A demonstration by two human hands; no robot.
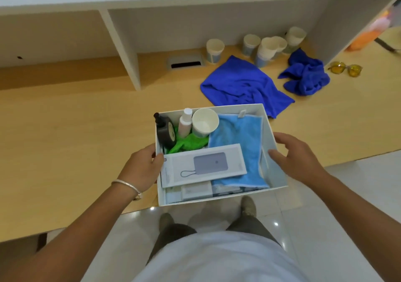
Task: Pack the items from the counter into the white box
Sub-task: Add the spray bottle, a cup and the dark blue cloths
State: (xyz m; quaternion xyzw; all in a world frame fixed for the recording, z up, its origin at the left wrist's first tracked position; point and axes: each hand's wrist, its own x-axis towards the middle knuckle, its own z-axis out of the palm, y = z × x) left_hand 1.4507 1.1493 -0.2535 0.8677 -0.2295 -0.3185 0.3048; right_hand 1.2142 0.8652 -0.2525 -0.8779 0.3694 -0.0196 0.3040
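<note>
L hand (143, 164) grips open white cardboard box's (274, 151) left wall w/ thumb inside; R hand (297, 155) spread open, fingers at right wall.

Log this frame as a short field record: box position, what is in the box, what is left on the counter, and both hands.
box: white open-top box at the near edge of the wooden counter, near end past the edge
in box: light blue cloth, white paper cup, dark pump bottle, small white bottle, green cloth, flat white power bank package
left on counter: two dark blue cloths, paper cups, yellow-lensed glasses
left hand: gripping the box's left wall
right hand: open at the right wall
</note>
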